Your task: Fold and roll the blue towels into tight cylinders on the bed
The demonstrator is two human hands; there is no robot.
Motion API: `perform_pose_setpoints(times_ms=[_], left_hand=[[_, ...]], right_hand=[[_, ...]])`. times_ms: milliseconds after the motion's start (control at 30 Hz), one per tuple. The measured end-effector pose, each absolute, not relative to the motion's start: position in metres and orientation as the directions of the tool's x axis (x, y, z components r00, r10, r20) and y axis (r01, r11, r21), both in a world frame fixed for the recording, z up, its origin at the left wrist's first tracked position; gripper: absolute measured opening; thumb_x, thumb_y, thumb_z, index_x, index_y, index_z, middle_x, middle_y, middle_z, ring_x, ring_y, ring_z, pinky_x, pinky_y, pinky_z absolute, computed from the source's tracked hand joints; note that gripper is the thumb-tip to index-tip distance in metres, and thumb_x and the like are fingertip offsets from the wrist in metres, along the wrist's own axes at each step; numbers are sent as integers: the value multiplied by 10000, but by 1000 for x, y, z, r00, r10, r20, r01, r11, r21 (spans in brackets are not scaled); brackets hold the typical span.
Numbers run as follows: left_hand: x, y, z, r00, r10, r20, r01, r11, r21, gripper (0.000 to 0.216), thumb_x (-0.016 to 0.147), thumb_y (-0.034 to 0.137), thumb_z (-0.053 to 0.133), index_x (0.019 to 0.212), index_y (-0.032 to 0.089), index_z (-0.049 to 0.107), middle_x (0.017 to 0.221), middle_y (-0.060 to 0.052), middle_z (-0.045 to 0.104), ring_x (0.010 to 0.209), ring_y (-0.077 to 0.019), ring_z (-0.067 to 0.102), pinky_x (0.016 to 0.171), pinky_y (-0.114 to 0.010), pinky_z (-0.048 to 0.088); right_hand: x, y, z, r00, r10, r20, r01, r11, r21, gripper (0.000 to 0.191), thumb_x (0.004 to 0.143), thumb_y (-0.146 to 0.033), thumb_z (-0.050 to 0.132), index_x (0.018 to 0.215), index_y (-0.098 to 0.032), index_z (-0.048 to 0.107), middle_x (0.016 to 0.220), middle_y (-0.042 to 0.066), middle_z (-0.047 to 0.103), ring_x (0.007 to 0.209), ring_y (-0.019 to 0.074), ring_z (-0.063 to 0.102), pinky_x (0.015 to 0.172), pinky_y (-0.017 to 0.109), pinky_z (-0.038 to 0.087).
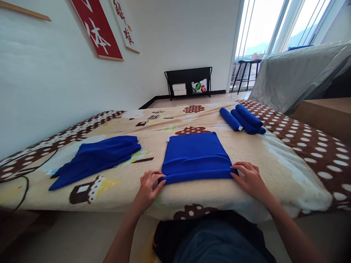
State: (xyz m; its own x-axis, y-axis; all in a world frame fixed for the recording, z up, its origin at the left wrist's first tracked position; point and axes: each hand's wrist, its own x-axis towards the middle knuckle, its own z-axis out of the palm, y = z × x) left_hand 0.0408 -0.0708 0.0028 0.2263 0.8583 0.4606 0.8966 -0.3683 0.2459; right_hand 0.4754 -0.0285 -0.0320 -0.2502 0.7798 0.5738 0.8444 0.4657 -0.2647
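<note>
A blue cloth (196, 153) lies spread flat in front of me, its near edge turned over into a narrow roll. At that roll's left end, my left hand (150, 186) pinches the fabric between thumb and fingers. My right hand (248, 179) grips the opposite end the same way. Another blue cloth (101, 157) lies loose and rumpled to the left. Farther back on the right are several rolled blue cloths (241, 118), one resting on top of another.
A patterned blanket (153, 146) covers the surface. Dark cable (27, 190) curves along its left side. Beyond stand a black rack (188, 78) with a white box and a bag, a dark stool (246, 69), and a plastic-draped object (298, 69). A cardboard box (326, 113) is at right.
</note>
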Motion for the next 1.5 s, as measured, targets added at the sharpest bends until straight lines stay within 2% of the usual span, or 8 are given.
perform_pose_setpoints(times_ms=[300, 467, 567, 700, 900, 1100, 1300, 1500], left_hand=[[50, -61, 11, 177, 931, 319, 933, -262, 246, 297, 988, 353, 422, 845, 220, 646, 1066, -73, 629, 1009, -251, 551, 889, -425, 407], [89, -65, 8, 66, 851, 520, 975, -165, 147, 187, 880, 152, 515, 995, 216, 648, 1273, -117, 606, 1189, -326, 513, 977, -529, 360], [138, -59, 3, 139, 780, 610, 954, -271, 130, 253, 880, 96, 492, 1039, 206, 656, 1274, -115, 637, 1207, -300, 551, 1019, -511, 384], [184, -42, -5, 294, 787, 543, 873, -452, 183, 350, 971, 158, 415, 1252, 177, 623, 1320, -99, 657, 1239, -215, 594, 1042, -399, 457], [122, -44, -13, 134, 879, 458, 964, -223, 146, 437, 1030, 374, 368, 1382, 215, 574, 1455, -92, 554, 1376, -274, 494, 1112, -532, 389], [105, -52, -4, 74, 850, 522, 987, -137, 83, 412, 1009, 269, 369, 1317, 201, 634, 1400, -128, 597, 1377, -321, 485, 1168, -662, 209], [177, -33, 11, 393, 873, 289, 885, -445, 139, 478, 1011, 204, 326, 1455, 182, 502, 1500, -72, 505, 1403, -182, 464, 1171, -403, 366], [117, -31, -4, 205, 921, 332, 957, -259, 128, 453, 1043, 352, 333, 1444, 249, 516, 1512, -58, 491, 1430, -241, 427, 1161, -509, 345]], right_hand=[[481, -16, -27, -239, 846, 477, 822, 438, -364, 382, 990, -473, 433, 871, -220, 693, 1061, 78, 677, 991, 212, 628, 866, 362, 437], [439, -31, -24, -86, 781, 618, 918, 304, -256, 238, 953, -285, 483, 993, -199, 702, 1196, 110, 666, 1112, 273, 587, 1003, 465, 341], [389, -41, -18, -235, 743, 627, 857, 463, -227, 316, 954, -157, 439, 1130, -218, 694, 1297, 80, 651, 1188, 233, 581, 1065, 434, 320], [348, -34, -13, -455, 731, 508, 740, 628, -241, 396, 1017, -206, 376, 1345, -206, 599, 1403, 48, 593, 1308, 177, 536, 1080, 362, 381], [421, -9, -25, -274, 855, 441, 896, 394, -207, 451, 1056, -386, 332, 1388, -199, 574, 1444, 62, 548, 1378, 212, 484, 1146, 448, 358], [423, -18, -21, -224, 831, 510, 930, 338, -143, 434, 1025, -262, 340, 1323, -126, 625, 1442, 142, 540, 1414, 271, 435, 1176, 518, 285], [345, -17, -5, -433, 803, 409, 804, 549, -228, 427, 1016, -230, 343, 1345, -181, 610, 1419, 62, 576, 1350, 177, 511, 1144, 385, 364], [395, -3, -19, -283, 862, 420, 885, 404, -232, 474, 1051, -339, 305, 1405, -149, 556, 1467, 117, 513, 1398, 262, 456, 1148, 503, 326]])
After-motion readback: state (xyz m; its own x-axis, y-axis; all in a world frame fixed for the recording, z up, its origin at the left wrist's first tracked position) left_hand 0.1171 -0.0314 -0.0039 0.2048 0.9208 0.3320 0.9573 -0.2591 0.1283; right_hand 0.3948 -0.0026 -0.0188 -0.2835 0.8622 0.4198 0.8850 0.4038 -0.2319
